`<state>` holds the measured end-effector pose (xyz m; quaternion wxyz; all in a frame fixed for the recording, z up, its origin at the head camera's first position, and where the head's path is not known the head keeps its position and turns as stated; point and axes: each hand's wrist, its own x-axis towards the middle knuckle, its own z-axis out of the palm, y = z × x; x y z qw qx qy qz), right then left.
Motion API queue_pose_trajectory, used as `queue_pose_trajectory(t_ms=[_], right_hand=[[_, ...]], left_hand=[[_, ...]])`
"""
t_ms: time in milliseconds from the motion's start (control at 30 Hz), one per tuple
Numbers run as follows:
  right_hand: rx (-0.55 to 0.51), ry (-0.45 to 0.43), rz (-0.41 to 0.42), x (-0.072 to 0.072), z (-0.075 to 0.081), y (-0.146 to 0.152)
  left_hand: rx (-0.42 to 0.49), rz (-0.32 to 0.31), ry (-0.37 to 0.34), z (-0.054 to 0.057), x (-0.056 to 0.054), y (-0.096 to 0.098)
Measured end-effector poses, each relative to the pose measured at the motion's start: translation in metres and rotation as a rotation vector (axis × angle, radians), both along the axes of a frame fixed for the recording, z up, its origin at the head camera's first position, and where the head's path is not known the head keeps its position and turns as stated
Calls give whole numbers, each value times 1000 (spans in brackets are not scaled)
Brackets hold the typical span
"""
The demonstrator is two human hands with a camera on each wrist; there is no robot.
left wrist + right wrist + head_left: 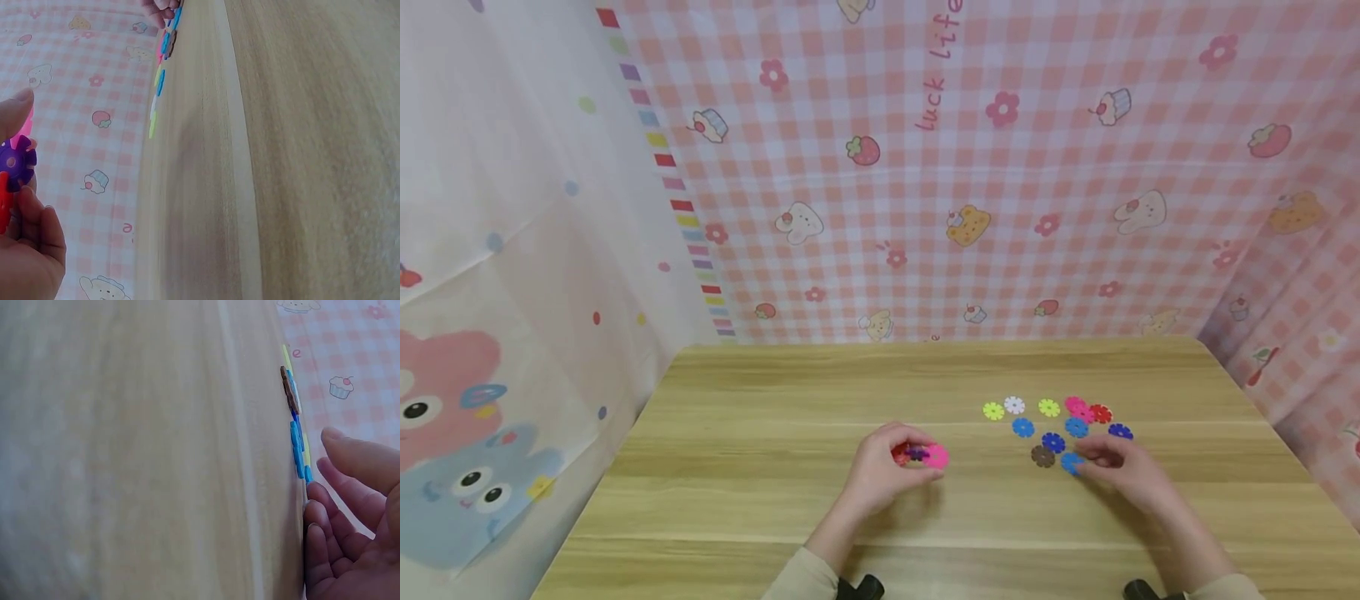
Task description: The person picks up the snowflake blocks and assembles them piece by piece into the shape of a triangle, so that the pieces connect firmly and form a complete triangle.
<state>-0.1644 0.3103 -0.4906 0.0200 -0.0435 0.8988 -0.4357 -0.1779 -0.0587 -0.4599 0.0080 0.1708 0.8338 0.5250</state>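
Note:
My left hand [883, 467] holds a short chain of notched plastic snowflake discs above the table, pinched between thumb and fingers. The chain joins a red disc [5, 203], a purple disc [17, 162] and a pink disc [936, 457], and the fingers partly hide it. My right hand [1123, 471] is low at the right, fingertips right at a light blue disc [1071, 463] on the table. In the right wrist view its thumb and fingers stand apart with nothing between them. Close by lie a brown disc [1042, 456] and a dark blue disc [1053, 442].
More loose discs spread behind the right hand: a white disc [1014, 405], a yellow disc [993, 411], pink ones [1078, 408], a red one [1101, 414] and several blue ones. The wooden table [737, 467] ends at a pink checked curtain [925, 250].

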Motion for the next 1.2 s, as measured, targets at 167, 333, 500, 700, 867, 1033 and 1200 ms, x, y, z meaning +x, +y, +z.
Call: queue_pose_trajectory(t_ms=[167,333,500,700,867,1033,1200], right_hand=[[-4,37,42,-1,-5,3],[-10,57,79,-3,-9,5],[28,60,81,-5,-8,6],[67,51,73,-5,-7,4],[76,47,80,-6,-5,2],[69,17,82,-7,-1,1],[60,-6,73,-8,-2,3]], left_hand=[[-3,-1,2,1,0,0],[-14,-13,-7,2,0,0],[-30,-37,-27,2,1,0],[-38,-40,-31,2,0,0],[-30,-34,-40,2,1,0],[-31,-34,-39,2,0,-1],[-27,-34,-43,1,1,-1]])
